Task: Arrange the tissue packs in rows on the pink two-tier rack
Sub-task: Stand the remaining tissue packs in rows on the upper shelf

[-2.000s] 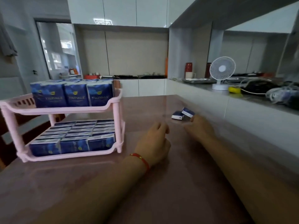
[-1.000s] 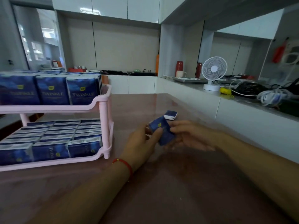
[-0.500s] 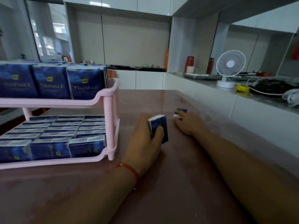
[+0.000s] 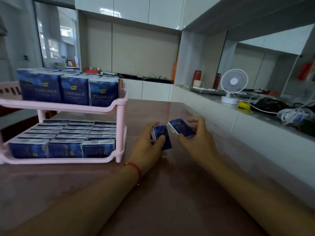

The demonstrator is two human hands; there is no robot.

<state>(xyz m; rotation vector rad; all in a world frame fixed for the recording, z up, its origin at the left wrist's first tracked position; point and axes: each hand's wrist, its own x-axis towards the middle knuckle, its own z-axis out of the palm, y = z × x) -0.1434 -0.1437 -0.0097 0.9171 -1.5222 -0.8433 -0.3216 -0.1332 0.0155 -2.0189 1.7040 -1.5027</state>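
Left hand (image 4: 148, 147): fingers curled round one blue tissue pack (image 4: 162, 137), thumb pressed across its front face; pack upright, lower edge at or just above the table (image 4: 170, 198), contact not determinable. Red string bracelet (image 4: 134, 167) on the left wrist.

Right hand (image 4: 197, 142): fingers and thumb curled round a second tissue pack (image 4: 181, 128), gripped from the far and near sides; pack tilted, white end facing left, raised off the table. Near corners of the two packs close together; touching or not, not determinable.

Pink two-tier rack (image 4: 121, 106): on the table, left of both hands, well apart from them.
- Upper tier: upright packs (image 4: 73, 92) in rows, front row of three showing the printed word TWINKLE, further rows behind.
- Lower tier: packs (image 4: 68, 138) in three columns running front to back, tops visible, filling the tier.

Background, on the counter (image 4: 255, 114) to the right:
- small white desk fan (image 4: 233, 84);
- metal tray (image 4: 206, 90);
- red containers (image 4: 197, 77), blurred;
- yellow item and tangled cables (image 4: 289, 113), detail unclear.

White cabinets (image 4: 136, 9) overhead; window or glass door (image 4: 56, 41) at far left.
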